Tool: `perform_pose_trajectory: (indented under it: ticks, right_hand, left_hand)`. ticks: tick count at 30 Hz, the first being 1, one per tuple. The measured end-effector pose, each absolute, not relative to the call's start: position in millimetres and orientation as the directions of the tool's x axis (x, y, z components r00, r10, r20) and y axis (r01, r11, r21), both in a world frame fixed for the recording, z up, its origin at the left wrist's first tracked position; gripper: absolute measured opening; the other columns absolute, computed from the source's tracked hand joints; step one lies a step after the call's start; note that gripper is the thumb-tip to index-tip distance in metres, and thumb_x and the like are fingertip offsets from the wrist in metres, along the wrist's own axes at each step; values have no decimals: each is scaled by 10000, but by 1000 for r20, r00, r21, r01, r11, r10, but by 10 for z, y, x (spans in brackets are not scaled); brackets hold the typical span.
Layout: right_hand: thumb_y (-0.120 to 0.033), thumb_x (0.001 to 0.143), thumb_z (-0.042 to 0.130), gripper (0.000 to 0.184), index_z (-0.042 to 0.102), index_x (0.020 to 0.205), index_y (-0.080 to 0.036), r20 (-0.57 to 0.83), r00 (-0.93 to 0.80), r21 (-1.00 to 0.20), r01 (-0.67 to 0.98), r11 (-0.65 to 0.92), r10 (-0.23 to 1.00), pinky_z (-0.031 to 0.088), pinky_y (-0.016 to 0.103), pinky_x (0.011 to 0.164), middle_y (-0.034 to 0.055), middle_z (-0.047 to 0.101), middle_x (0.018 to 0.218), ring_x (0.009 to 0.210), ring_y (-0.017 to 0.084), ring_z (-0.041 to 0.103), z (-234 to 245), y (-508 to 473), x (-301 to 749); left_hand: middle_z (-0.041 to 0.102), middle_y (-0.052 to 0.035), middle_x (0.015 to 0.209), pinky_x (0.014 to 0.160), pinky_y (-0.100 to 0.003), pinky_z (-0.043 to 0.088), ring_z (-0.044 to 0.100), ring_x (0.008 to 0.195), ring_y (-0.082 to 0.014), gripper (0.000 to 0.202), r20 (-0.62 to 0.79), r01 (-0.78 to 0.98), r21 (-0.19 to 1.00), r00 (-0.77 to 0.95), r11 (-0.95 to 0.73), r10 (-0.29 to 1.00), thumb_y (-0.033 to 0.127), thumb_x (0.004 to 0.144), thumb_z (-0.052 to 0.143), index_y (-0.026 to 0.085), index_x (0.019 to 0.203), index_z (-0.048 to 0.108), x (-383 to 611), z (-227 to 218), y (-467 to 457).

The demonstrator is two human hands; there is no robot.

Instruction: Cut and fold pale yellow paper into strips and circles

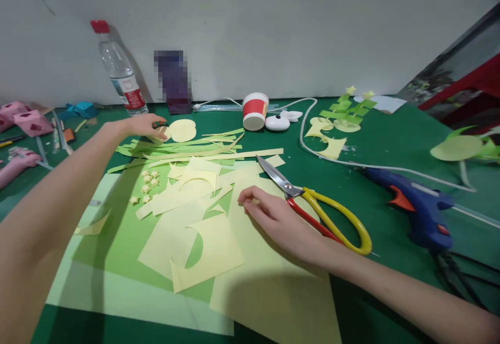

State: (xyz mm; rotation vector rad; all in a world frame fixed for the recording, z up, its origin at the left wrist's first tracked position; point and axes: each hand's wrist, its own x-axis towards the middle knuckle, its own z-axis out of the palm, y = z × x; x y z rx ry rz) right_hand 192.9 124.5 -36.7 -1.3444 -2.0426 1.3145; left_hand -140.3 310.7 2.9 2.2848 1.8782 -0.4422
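Observation:
My left hand [146, 125] reaches far across the green table, its fingers curled over a small pale yellow paper piece beside a yellow paper circle [182, 130]. My right hand [273, 216] rests on a large pale yellow sheet [269, 281], fingers loosely bent with the fingertips on the paper and nothing in them. Scissors with yellow and red handles [312, 203] lie just right of that hand. Long yellow-green paper strips [187, 148] lie between the two hands, and cut yellow sheets [187, 229] and tiny paper stars [148, 182] lie below them.
A water bottle [119, 70] and a dark blurred object [174, 81] stand at the wall. A red-and-white cup [255, 110] and a white device [277, 122] sit mid-back. A blue glue gun [414, 206] with cable lies right. Pink paper shapes [23, 117] sit far left.

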Motion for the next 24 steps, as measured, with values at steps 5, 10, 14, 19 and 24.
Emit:
perform_pose_trajectory:
  ticks: [5,10,14,19,24]
  right_hand:
    - [-268,871,328,158,472,886,-206,-169,-482,-846,518,124,860,397,322,694,37,575,872,814,178,536,-380,1236,1929]
    - [-269,871,328,156,469,887,-206,-164,-484,-845,519,131,860,400,322,691,37,571,861,797,176,536,-379,1230,1933]
    - [-270,873,327,158,472,891,-209,-159,-488,-849,511,133,858,398,318,686,29,565,844,775,168,529,-387,1233,1944]
    - [-260,874,328,159,478,888,-207,-138,-497,-854,498,152,857,393,311,686,27,564,844,777,162,520,-384,1249,1941]
    - [-260,874,324,166,478,887,-200,-138,-504,-855,496,154,853,393,321,705,36,567,862,798,170,522,-371,1255,1936]
  left_hand:
    - [436,-118,1277,864,-284,356,447,1100,-297,845,-325,972,-43,207,-233,923,659,581,468,151,1256,439,-1416,26,3082]
    - [553,-101,1132,753,-249,407,534,962,-260,781,-304,976,0,209,-220,929,635,555,511,139,1157,541,-1456,47,3065]
    - [592,-67,1076,752,-247,412,546,936,-251,762,-236,981,35,192,-189,953,629,546,521,163,1148,556,-1476,69,3042]
    - [629,-44,1001,738,-233,421,564,907,-231,723,-189,984,72,176,-165,966,610,540,547,184,1124,569,-1501,69,3039]
    - [631,-59,1029,755,-224,419,564,934,-232,737,-172,984,99,165,-149,971,599,514,580,160,1106,580,-1477,71,3017]
